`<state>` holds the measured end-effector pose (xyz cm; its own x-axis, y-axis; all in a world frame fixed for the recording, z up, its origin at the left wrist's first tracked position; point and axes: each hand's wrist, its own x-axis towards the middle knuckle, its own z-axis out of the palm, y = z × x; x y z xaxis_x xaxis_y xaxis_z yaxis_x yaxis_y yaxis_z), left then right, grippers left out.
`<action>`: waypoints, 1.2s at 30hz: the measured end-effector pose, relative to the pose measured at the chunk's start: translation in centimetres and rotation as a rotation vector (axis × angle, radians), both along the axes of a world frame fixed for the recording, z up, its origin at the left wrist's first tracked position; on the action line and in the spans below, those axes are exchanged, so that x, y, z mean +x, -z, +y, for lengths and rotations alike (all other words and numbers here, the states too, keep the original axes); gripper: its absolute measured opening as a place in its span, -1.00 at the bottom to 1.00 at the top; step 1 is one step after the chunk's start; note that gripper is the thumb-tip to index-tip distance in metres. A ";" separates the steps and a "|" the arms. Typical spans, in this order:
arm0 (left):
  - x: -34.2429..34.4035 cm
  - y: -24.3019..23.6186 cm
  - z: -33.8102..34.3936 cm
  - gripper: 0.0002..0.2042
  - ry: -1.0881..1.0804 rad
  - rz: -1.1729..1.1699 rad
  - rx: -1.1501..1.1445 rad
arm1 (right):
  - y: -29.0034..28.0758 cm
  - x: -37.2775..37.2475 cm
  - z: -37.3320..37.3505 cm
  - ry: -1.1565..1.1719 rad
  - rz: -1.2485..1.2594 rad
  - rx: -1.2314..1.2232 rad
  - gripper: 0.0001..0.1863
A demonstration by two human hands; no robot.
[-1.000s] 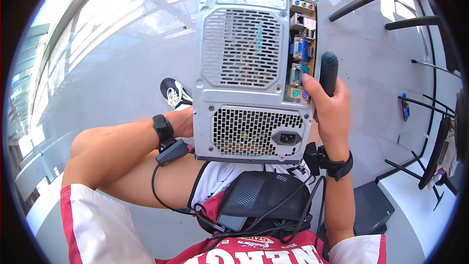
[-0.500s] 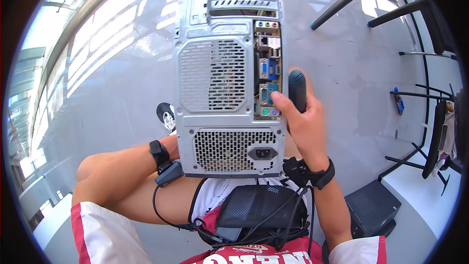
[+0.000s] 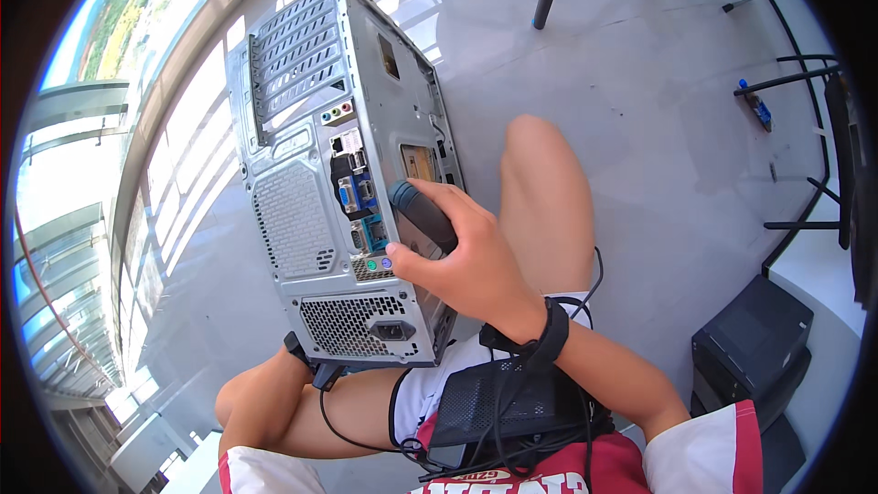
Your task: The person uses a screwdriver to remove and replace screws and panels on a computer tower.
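A grey desktop computer case (image 3: 343,192) is held across the lap, rear panel up, with a dark-handled tool (image 3: 422,216) gripped against it.

The case is of bare grey metal; its rear panel is seen with slotted expansion covers at the far end, a cluster of coloured ports in the middle, a perforated fan grille and a meshed power supply vent with its socket at the near end. It is tilted, its near end resting on the thighs above the grey floor (image 3: 658,110). The right hand (image 3: 466,261) is closed around the tool's thick dark handle, fingertips touching the panel beside the ports; the tool's tip is hidden by the hand and handle. The left hand is concealed beneath the case, only the wrist with a black strap (image 3: 306,361) being seen, so its state cannot be told.
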<state>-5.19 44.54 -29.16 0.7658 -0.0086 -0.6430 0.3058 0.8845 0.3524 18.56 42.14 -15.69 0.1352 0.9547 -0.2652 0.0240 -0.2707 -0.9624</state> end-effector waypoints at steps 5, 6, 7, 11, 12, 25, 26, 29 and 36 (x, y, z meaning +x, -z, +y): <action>-4.1 -1.9 1.3 -0.58 -0.160 0.145 0.043 | 0.6 0.6 -0.5 0.039 0.125 0.012 -0.37; -5.0 -1.8 1.6 -0.58 -0.201 0.194 0.072 | 1.1 0.7 -0.6 0.068 0.102 0.054 -0.41; -5.1 -0.6 2.0 -0.58 -0.247 0.226 0.091 | 1.3 1.4 -0.6 0.065 0.137 0.011 -0.43; -9.1 -4.1 2.7 -0.61 -0.527 0.652 0.202 | 2.2 2.7 -0.7 0.045 -0.041 -0.056 -0.40; -7.5 -5.9 4.6 -0.63 -0.570 0.877 0.224 | 3.2 3.8 -0.8 0.105 -0.076 -0.014 -0.43; -20.3 -30.0 -16.9 -0.76 -1.953 0.381 0.678 | 5.5 7.5 2.8 0.032 0.052 -0.107 -0.61; -21.0 -28.2 -20.4 -0.79 -2.111 0.478 0.562 | 5.8 7.5 3.1 0.055 0.117 -0.092 -0.61; -21.5 -21.5 -29.7 -0.85 -2.366 0.623 0.165 | 5.5 9.2 4.0 -0.014 0.041 -0.021 -0.61; -4.5 -1.1 -45.1 -0.86 -2.535 0.546 -0.802 | 8.1 13.2 6.2 -0.134 -0.192 0.122 -0.60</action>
